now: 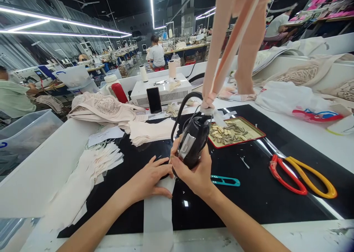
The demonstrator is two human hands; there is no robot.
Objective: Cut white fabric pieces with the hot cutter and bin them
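Observation:
My right hand (pixel 197 171) is wrapped round a black electric cutter (pixel 193 139) with a silver plate on its body. Its black cord (pixel 179 114) loops up behind it, and its lower end is hidden by my hands. A pale fabric strip (pixel 158 215) runs from under the cutter towards me over the table's front edge. My left hand (pixel 151 180) lies flat on that strip with fingers spread, the fingertips close to the cutter. Small teal thread snips (pixel 225 181) lie just right of my right hand. Peach fabric bands (pixel 221 56) hang down behind the cutter.
Scissors with red and yellow handles (pixel 290 176) lie at right. A tray (pixel 261 134) holds seeds and peanuts. Stacked pale fabric pieces (pixel 151 130), more strips (pixel 83 185) and lace bra pieces (pixel 105 108) sit left. A phone (pixel 154 100) leans on a white box (pixel 177 86). People sit farther back.

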